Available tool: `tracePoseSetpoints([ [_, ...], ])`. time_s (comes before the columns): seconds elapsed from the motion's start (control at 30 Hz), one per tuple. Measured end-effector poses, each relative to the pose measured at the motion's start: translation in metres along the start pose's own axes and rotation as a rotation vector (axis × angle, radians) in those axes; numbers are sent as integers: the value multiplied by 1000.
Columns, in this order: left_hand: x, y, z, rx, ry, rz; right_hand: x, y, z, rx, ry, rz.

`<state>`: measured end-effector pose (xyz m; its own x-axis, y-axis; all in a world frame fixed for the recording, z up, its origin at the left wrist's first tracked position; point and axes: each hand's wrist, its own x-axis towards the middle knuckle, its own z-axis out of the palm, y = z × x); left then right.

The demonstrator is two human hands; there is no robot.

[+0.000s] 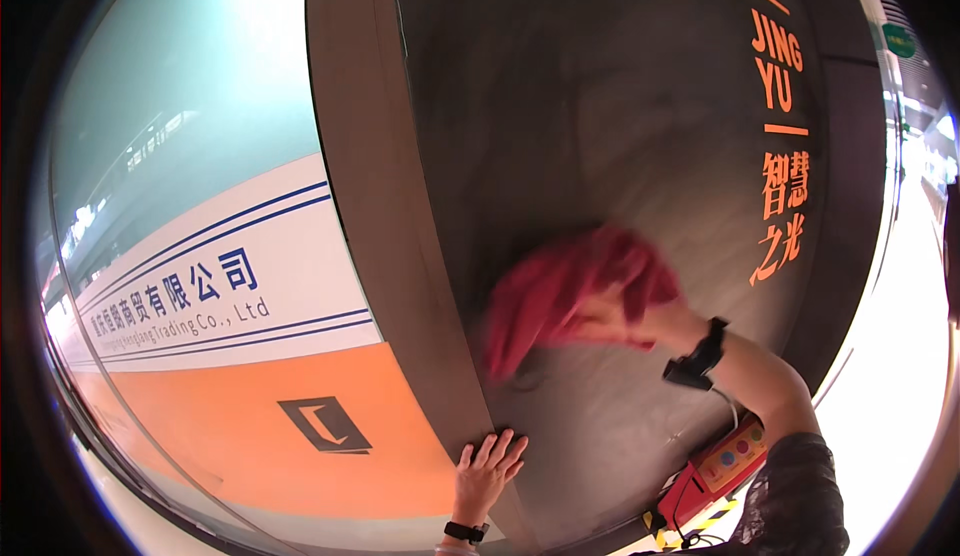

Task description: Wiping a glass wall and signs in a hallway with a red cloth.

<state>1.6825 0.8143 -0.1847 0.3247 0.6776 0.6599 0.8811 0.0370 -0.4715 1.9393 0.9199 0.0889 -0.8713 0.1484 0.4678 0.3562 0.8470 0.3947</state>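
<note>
A crumpled red cloth (pixel 581 278) is bunched in my right hand (pixel 611 316), spread against the dark grey wall panel (pixel 525 136). Both cloth and hand look blurred, and the cloth covers part of the fingers. A black strap with a small device (pixel 697 357) circles the right wrist. Lower down, my left hand (pixel 487 470) lies flat with fingers apart on the brown vertical frame strip (pixel 420 271), near its seam with the dark panel. It holds nothing. The left wrist wears a black band (pixel 466 532).
Left of the strip is a glass pane (pixel 187 106) with a white lettered band (pixel 225 293) and an orange band (pixel 285 436). Orange lettering (pixel 784 143) runs down the panel's right side. A red box (pixel 712 473) with cables stands at the lower right, by yellow-black striped tape (pixel 694 526).
</note>
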Motion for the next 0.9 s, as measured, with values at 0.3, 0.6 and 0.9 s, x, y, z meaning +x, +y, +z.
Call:
tracePoseSetpoints([
  [0.3, -6, 1, 20, 120, 56, 30, -33, 103, 32, -296, 981, 1290],
  [0.6, -5, 5, 23, 103, 45, -9, -15, -1, 110, -244, 602, -63],
  [0.9, 1, 11, 1, 34, -6, -94, -176, 197, 65, -421, 868, 1008],
])
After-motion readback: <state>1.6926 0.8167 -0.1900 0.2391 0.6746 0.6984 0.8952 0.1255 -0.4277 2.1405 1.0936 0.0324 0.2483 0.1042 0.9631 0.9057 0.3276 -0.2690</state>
